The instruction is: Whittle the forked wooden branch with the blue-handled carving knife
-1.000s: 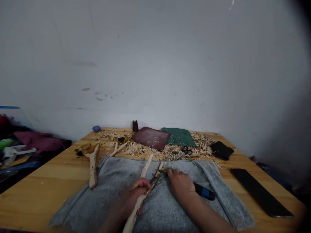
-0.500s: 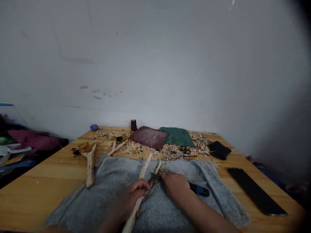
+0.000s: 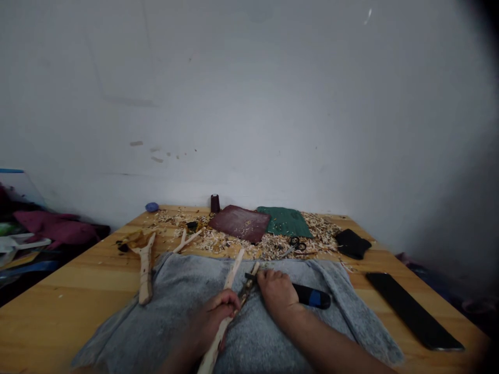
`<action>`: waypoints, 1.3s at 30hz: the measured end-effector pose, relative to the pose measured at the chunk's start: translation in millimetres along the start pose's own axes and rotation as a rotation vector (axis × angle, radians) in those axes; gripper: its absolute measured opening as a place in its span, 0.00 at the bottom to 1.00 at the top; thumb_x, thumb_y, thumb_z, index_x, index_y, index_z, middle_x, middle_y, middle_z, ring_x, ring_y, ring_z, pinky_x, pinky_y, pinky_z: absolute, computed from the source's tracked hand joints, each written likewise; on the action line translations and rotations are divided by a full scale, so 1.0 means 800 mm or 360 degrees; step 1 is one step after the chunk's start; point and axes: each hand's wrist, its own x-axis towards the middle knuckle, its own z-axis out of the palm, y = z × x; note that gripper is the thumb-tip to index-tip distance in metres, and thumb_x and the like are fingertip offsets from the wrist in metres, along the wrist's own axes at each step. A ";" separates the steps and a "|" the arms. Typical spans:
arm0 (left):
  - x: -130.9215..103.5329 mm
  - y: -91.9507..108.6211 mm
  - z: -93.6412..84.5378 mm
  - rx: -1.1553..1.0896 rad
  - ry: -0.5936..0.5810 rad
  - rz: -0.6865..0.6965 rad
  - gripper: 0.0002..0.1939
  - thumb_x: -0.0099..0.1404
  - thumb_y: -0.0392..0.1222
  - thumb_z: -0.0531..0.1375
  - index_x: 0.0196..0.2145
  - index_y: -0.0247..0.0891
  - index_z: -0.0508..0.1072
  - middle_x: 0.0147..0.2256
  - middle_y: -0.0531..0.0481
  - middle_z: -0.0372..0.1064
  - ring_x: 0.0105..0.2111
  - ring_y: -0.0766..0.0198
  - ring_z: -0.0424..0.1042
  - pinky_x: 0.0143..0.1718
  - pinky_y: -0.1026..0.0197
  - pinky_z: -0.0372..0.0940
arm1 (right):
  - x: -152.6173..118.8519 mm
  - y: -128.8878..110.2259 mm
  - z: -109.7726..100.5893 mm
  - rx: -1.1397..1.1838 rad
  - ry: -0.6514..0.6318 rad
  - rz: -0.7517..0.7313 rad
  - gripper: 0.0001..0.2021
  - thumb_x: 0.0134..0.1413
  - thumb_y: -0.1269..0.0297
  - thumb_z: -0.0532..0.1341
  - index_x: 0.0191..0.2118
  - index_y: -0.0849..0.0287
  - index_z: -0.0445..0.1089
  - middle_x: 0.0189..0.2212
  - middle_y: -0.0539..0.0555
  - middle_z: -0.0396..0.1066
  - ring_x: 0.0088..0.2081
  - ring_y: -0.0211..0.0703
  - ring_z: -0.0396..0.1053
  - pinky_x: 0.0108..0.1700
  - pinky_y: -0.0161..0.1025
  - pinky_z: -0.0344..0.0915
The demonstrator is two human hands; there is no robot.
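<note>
My left hand (image 3: 220, 311) is wrapped round a peeled, forked wooden stick (image 3: 235, 270), whose two prongs point away from me. Closed round the black-and-blue handle of a knife (image 3: 315, 297) is my right hand (image 3: 277, 292). The knife's dark blade lies across the right prong, close to its tip, and most of the blade is hidden by my fingers. Some dark bark remains on that prong. Beneath both hands spreads a grey cloth (image 3: 265, 337).
Wood shavings (image 3: 218, 240) litter the back of the wooden table (image 3: 50, 317). Among them lie maroon (image 3: 239, 222) and green (image 3: 288, 221) sheets, scissors (image 3: 298, 244) and a thread spool (image 3: 214, 203). A finished-looking slingshot (image 3: 145, 272) rests left; a black phone-like slab (image 3: 413, 311) lies right.
My right hand and the knife have slid slightly up along the right prong towards its tip. My left hand keeps its hold on the stick in nearly the same place.
</note>
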 end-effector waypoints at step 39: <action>0.012 0.005 -0.031 -0.0810 -0.0271 -0.0151 0.09 0.53 0.45 0.61 0.29 0.41 0.64 0.15 0.61 0.60 0.07 0.73 0.54 0.06 0.71 0.46 | 0.002 -0.028 0.003 0.0146 -0.0095 0.0238 0.17 0.58 0.78 0.46 0.47 0.64 0.68 0.38 0.68 0.72 0.39 0.52 0.73 0.36 0.44 0.67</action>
